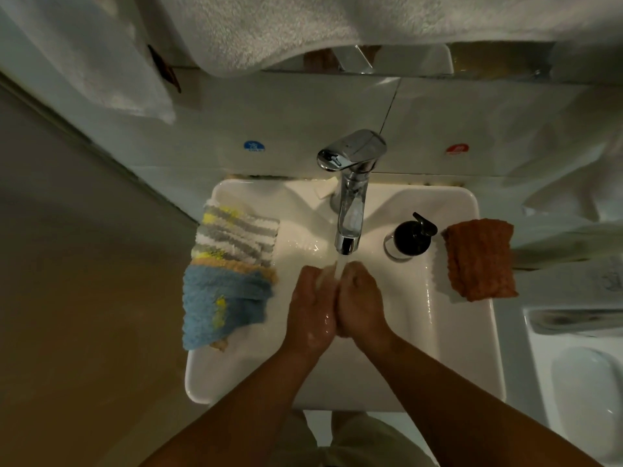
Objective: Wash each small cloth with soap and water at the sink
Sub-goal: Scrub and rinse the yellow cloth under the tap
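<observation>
Water runs from the chrome faucet (350,197) into the white sink (468,332). My left hand (312,306) and my right hand (360,303) are pressed side by side under the stream, wet, fingers curled inward, with no cloth between them. On the sink's left rim lie a grey-white-yellow striped cloth (236,235) and a blue cloth (220,305) with a tan cloth (266,269) showing beneath it. An orange cloth (478,259) lies on the right rim. A black soap pump bottle (413,235) stands beside the faucet.
White towels (286,28) hang above the sink against the tiled wall. A toilet (586,382) stands to the right. Blue and red stickers mark the wall either side of the faucet. The floor lies to the left.
</observation>
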The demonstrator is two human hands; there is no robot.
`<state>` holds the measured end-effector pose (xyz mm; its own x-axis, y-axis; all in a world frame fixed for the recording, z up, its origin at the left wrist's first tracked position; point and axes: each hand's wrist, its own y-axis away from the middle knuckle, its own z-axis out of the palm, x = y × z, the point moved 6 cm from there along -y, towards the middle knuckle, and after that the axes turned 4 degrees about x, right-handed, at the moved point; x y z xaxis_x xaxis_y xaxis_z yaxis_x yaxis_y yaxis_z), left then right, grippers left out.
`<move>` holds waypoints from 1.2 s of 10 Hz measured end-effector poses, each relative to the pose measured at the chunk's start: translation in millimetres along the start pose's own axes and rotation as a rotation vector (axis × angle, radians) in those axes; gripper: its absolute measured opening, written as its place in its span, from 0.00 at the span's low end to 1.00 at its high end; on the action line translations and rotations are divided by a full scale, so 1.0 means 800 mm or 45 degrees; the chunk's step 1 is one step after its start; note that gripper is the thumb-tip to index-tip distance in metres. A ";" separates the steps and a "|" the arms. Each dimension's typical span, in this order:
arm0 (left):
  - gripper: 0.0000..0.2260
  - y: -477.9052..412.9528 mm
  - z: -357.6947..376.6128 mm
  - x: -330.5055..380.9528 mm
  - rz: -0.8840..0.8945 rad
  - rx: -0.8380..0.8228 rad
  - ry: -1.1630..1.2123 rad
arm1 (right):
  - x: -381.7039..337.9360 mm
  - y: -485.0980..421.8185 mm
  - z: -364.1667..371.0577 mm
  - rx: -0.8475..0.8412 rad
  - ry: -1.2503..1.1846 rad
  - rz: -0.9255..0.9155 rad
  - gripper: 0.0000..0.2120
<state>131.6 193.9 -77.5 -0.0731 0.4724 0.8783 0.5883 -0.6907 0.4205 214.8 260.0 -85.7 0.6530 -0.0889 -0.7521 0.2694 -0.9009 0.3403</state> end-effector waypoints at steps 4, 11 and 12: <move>0.07 0.013 0.007 0.005 0.037 -0.027 0.024 | 0.017 -0.007 -0.006 0.026 -0.131 0.125 0.10; 0.06 -0.010 -0.021 -0.034 -0.394 0.213 0.200 | -0.006 0.054 0.027 -0.278 -0.661 0.229 0.04; 0.10 -0.004 -0.015 -0.029 -0.413 0.189 0.303 | -0.007 0.038 0.021 -0.199 -0.484 -0.086 0.04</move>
<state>121.3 178.6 -96.4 -0.4469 0.5005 0.7415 0.6127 -0.4327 0.6613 208.0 225.8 -80.6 0.3301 -0.2086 -0.9206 0.4258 -0.8375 0.3424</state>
